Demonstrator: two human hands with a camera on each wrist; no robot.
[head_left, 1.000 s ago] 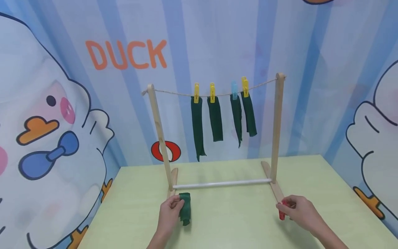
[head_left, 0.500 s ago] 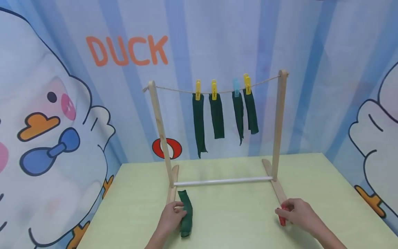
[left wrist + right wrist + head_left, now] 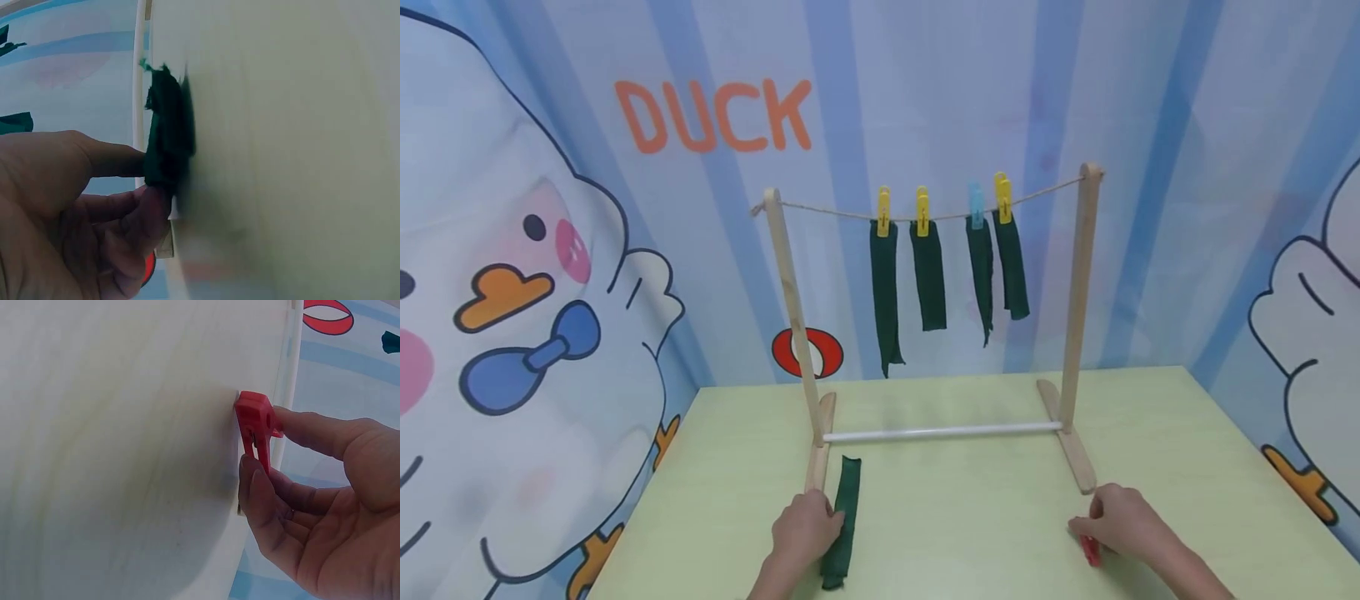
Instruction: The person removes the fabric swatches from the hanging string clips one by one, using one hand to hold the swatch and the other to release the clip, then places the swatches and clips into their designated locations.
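At the front left of the table, my left hand [image 3: 805, 527] pinches the edge of a dark green cloth strip [image 3: 847, 512], which lies lengthwise along the tabletop. The left wrist view shows the strip [image 3: 167, 125] between thumb and fingertips, close to the table surface. My right hand [image 3: 1126, 521] holds a red clothespin [image 3: 1091, 550] low over the front right. Seen from the right wrist, the clothespin [image 3: 255, 415] sits between the thumb and the curled fingers, its head at the table surface.
A wooden rack [image 3: 1078, 317] stands behind the hands, with a string [image 3: 827, 211] between its posts. Several green strips [image 3: 884, 292] hang from it by yellow clothespins [image 3: 922, 212] and a light blue clothespin [image 3: 977, 207]. A white rod [image 3: 943, 432] joins the rack's feet. A printed curtain closes the back.
The folded green strip has come down and straightened out along the table in my left hand. My right hand has lowered slightly with the red clothespin. The head view has tilted a little downward.
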